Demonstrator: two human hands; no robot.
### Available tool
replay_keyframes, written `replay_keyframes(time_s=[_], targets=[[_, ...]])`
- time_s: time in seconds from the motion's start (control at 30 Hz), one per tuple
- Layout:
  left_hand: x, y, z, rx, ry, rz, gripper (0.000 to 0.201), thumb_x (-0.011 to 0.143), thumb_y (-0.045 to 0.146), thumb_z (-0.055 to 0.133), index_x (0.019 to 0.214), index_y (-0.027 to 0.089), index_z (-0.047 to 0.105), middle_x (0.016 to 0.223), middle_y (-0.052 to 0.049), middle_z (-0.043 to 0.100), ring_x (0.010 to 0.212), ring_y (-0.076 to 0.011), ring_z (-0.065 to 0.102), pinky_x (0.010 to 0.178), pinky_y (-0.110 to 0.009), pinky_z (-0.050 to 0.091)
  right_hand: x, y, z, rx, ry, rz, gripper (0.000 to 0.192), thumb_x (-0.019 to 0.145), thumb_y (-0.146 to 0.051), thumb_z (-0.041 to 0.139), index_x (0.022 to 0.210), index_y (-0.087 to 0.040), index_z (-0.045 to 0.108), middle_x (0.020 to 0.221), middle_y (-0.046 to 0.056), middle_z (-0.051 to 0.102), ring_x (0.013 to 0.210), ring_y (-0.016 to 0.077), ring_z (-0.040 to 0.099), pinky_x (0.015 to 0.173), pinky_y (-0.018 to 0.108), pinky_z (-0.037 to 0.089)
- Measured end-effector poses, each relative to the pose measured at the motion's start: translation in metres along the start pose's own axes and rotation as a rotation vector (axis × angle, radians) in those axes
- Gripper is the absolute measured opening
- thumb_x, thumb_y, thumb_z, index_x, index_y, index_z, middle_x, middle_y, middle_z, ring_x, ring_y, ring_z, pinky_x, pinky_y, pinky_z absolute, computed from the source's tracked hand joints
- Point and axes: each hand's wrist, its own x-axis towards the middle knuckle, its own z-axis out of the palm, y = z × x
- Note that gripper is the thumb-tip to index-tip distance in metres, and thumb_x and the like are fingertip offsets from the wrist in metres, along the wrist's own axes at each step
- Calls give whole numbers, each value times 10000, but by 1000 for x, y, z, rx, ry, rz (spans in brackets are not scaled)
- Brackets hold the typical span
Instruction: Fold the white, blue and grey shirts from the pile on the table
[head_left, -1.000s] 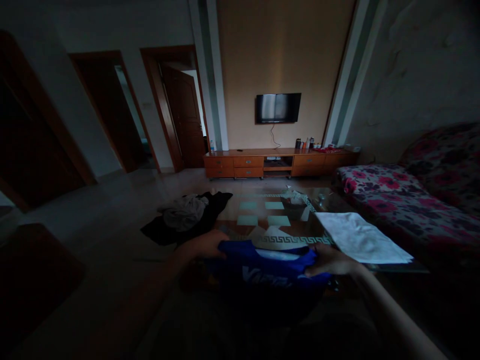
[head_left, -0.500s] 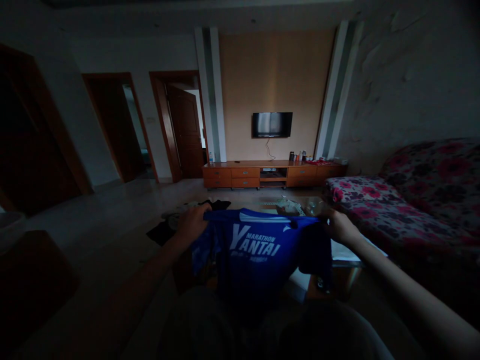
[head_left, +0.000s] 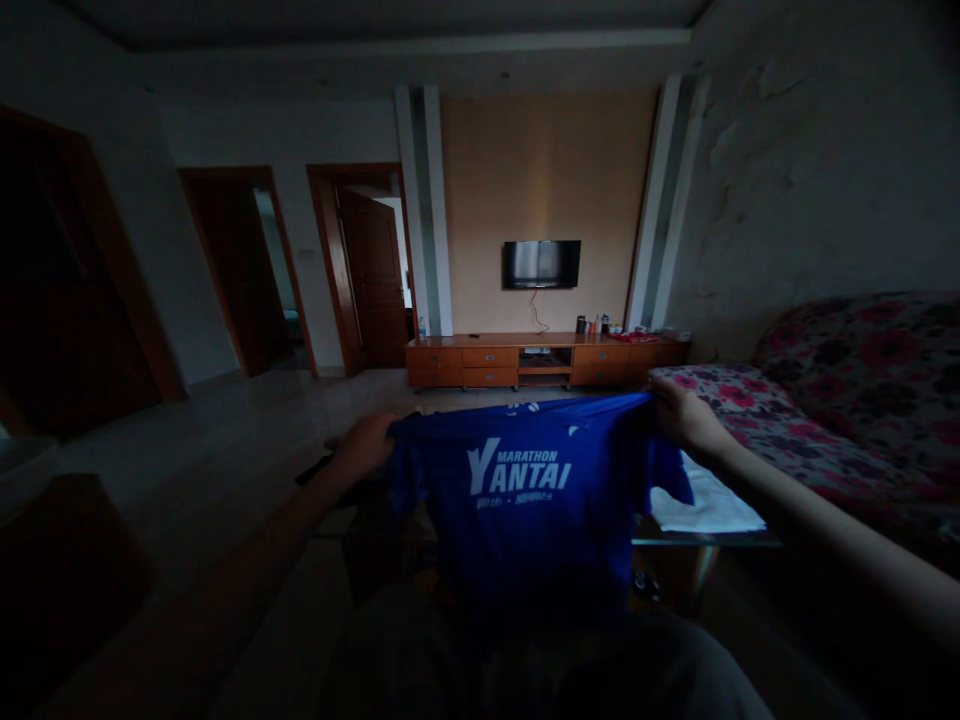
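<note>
A blue T-shirt [head_left: 525, 500] with white "MARATHON YANTAI" lettering hangs spread out in front of me. My left hand [head_left: 364, 445] grips its left shoulder and my right hand [head_left: 679, 415] grips its right shoulder. The shirt is held up above a glass coffee table [head_left: 705, 540], which it mostly hides. A folded white cloth [head_left: 705, 505] lies on the table under my right forearm.
A flower-patterned sofa [head_left: 825, 400] runs along the right. A low wooden TV cabinet [head_left: 540, 360] stands at the far wall under a wall-mounted television [head_left: 541, 264]. Open doorways [head_left: 360, 270] are at the left. The room is dim.
Both hands have lifted the blue T-shirt from the table edge and stretched it out flat at chest height. My view has tilted upward.
</note>
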Motion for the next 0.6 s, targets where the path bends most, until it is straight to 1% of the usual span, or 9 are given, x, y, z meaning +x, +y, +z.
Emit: replay_keyframes(time_s=[0.07, 0.13, 0.17, 0.23, 0.3, 0.37, 0.43, 0.53, 0.6], targets=[[4, -3, -11, -3, 132, -42, 307, 721, 165, 531, 904, 207, 774, 987, -85, 769, 1012, -285, 684, 918, -347, 495, 4, -14, -8, -35, 60, -47, 348, 812, -186, 493, 1106, -218, 676, 903, 55, 751, 765, 207, 712, 699, 283, 551], [7, -5, -20, -118, 183, -91, 280, 705, 197, 547, 869, 199, 774, 916, -70, 769, 954, -291, 695, 877, -363, 532, 6, -25, -16, -39, 87, -79, 319, 825, -228, 511, 1090, -209, 689, 943, 71, 757, 811, 213, 713, 715, 285, 545], [7, -6, -24, -229, 186, -132, 285, 712, 223, 558, 896, 197, 773, 888, -60, 766, 906, -286, 703, 834, -370, 555, 6, -30, -19, -35, 86, -80, 303, 832, -257, 523, 1075, -199, 695, 940, 81, 759, 810, 217, 712, 708, 287, 543], [8, -4, -28, -524, 199, -250, 350, 755, 298, 580, 1048, 202, 746, 889, -49, 763, 818, -261, 711, 732, -377, 590, 5, -37, -25, -42, 96, -67, 289, 841, -313, 544, 1038, -175, 705, 919, 106, 759, 796, 227, 709, 688, 290, 538], [6, 1, -27, -797, 261, -348, 420, 815, 403, 592, 1179, 213, 681, 948, -61, 756, 798, -230, 711, 679, -372, 607, 3, -41, -28, -84, 144, -55, 302, 846, -347, 546, 1025, -162, 704, 930, 128, 755, 804, 241, 707, 689, 303, 529], [5, 7, -25, -942, 338, -360, 450, 850, 499, 583, 1183, 204, 653, 989, -74, 746, 830, -208, 712, 695, -365, 615, 0, -42, -29, -131, 204, -55, 319, 855, -360, 522, 1042, -163, 690, 956, 138, 747, 818, 253, 701, 708, 322, 520], [4, 10, -25, -897, 403, -325, 469, 865, 561, 548, 1098, 172, 671, 961, -84, 744, 848, -216, 712, 721, -359, 611, -1, -41, -28, -143, 241, -78, 321, 857, -345, 486, 1062, -171, 662, 958, 132, 736, 814, 251, 691, 721, 334, 512], [3, 9, -32, -556, 491, -269, 470, 882, 553, 498, 1006, 154, 715, 968, -108, 758, 910, -274, 706, 781, -369, 581, -2, -37, -29, -106, 238, -158, 314, 843, -316, 444, 1077, -191, 612, 912, 97, 714, 766, 230, 663, 699, 324, 496], [3, 7, -39, -338, 522, -218, 452, 896, 503, 474, 1038, 165, 738, 1051, -109, 763, 979, -294, 693, 849, -372, 547, -3, -35, -32, -102, 232, -198, 308, 847, -334, 432, 1075, -203, 593, 877, 77, 696, 726, 218, 638, 675, 311, 474]])
